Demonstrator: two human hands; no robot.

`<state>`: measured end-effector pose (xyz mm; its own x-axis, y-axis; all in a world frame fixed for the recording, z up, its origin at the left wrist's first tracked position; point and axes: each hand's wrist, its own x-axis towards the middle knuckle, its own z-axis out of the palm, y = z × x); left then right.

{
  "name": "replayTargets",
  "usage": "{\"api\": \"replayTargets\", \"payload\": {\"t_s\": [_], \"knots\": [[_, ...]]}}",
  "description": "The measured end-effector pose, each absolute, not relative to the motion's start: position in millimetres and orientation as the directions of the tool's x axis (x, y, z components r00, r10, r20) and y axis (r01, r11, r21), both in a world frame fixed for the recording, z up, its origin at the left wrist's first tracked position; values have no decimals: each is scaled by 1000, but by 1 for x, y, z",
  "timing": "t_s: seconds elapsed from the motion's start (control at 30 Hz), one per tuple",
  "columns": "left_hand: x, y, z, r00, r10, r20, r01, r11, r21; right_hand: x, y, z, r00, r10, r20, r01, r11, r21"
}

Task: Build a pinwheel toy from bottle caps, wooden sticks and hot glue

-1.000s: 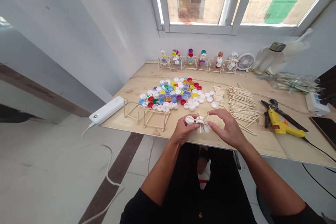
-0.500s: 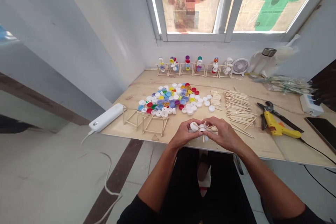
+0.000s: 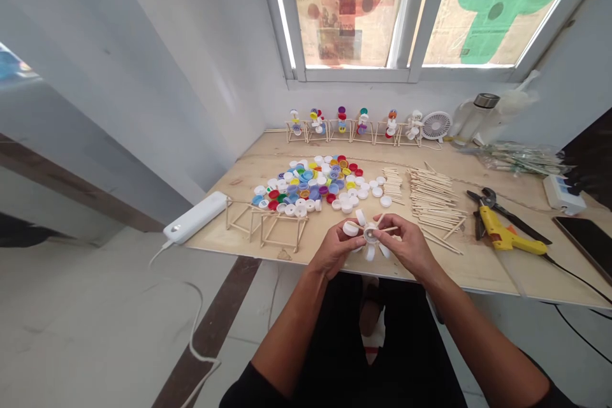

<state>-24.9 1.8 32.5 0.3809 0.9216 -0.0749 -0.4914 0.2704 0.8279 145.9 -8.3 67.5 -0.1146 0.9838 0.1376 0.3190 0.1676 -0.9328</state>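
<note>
Between my two hands, over the table's front edge, is a small wheel [image 3: 370,236] made of white bottle caps set around a central cap on thin wooden sticks. My left hand [image 3: 335,243] grips its left side, thumb near the hub. From the right, my right hand [image 3: 401,242] pinches it, with thumb at the hub and bare stick ends showing by the fingers. Beyond the wheel lies a pile of coloured bottle caps [image 3: 314,193]. Two wooden stick frames [image 3: 284,233] stand to the left.
Bundles of wooden sticks [image 3: 435,197] lie right of the caps. Further right are a yellow glue gun [image 3: 509,233], pliers [image 3: 523,220] and a phone [image 3: 586,242]. Finished cap wheels on frames [image 3: 342,127] line the wall beside a small fan [image 3: 437,125]. A white power strip [image 3: 196,218] sits at the left edge.
The cap wheel has been turned so its round hub and spread caps now face up toward me. Both hands have shifted their fingers around it and stayed in nearly the same place.
</note>
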Motion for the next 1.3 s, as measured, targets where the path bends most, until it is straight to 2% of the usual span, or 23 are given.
{"api": "replayTargets", "payload": {"t_s": [0.27, 0.5, 0.73, 0.83, 0.9, 1.0, 1.13, 1.3], "knots": [[-23, 4, 32, 392, 917, -78, -504, 284, 816, 138, -10, 65, -78, 993, 86, 267, 104, -958], [-25, 7, 29, 406, 910, -82, -504, 298, 811, 135, -9, 64, -84, 989, 119, 261, 137, -956], [-26, 10, 22, 321, 940, -119, -504, 276, 819, 136, -9, 62, -72, 978, 197, 340, 210, -917], [-26, 10, 23, 251, 961, -115, -490, 228, 841, 139, -12, 61, 5, 938, 347, 478, 303, -825], [-25, 9, 25, 207, 973, -103, -472, 191, 861, 140, -15, 61, 25, 868, 496, 589, 388, -709], [-24, 8, 29, 166, 982, -90, -450, 157, 879, 139, -22, 63, -73, 745, 663, 703, 510, -496], [-21, 5, 33, 165, 983, -82, -459, 150, 876, 132, -28, 63, -239, 658, 715, 758, 586, -286], [-20, 2, 34, 166, 982, -84, -458, 153, 876, 125, -27, 61, -299, 643, 705, 794, 578, -191]]}}
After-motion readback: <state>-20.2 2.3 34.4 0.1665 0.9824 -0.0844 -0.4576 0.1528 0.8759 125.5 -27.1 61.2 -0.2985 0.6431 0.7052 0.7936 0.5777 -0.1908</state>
